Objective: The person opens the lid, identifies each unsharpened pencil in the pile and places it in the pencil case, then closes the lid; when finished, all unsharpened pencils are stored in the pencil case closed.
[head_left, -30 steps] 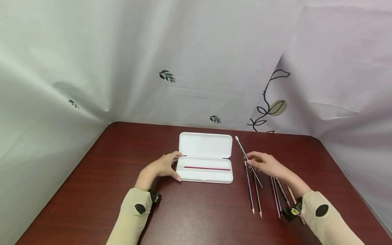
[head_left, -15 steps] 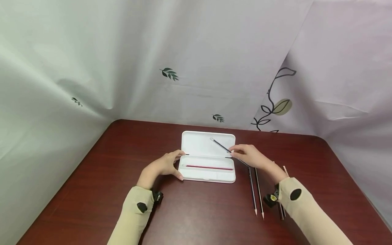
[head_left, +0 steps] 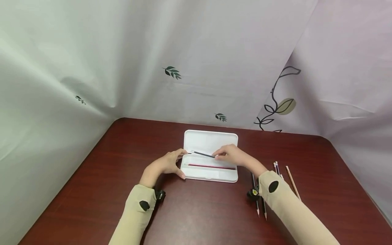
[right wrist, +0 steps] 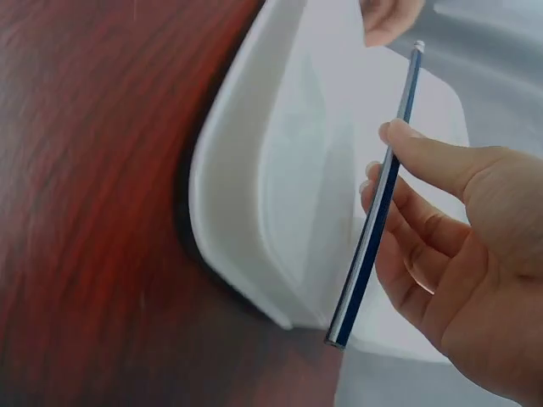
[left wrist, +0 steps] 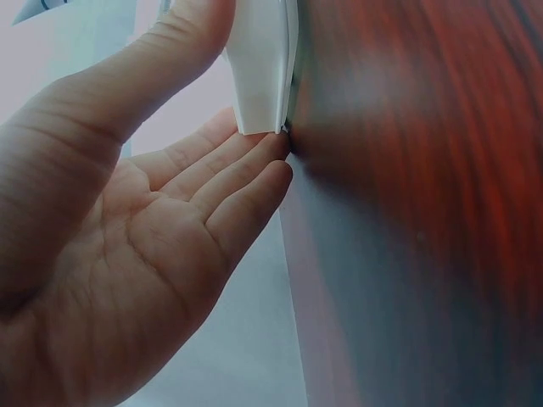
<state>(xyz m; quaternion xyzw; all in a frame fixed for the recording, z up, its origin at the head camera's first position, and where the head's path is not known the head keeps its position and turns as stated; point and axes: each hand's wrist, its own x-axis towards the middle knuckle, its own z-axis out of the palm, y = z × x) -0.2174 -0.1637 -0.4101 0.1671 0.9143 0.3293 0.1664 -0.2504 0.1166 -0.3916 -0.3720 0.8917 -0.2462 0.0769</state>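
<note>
Now, right hand (head_left: 228, 153): you pinch the blue pencil (right wrist: 361, 254).
Blue pencil: over the white case (head_left: 197, 173), 12 o'clock of the red pencil (head_left: 211, 166).
Left hand (head_left: 166, 163): spread, touching the case at 9 o'clock.
White case: filling step, apparently; next move likely calls for level lowering.

I had the bare left hand (head_left: 166, 164) spread and the bare right hand (head_left: 231, 156) pinching, both cream-sleeved arms (head_left: 133, 207) stretched forward.
</note>
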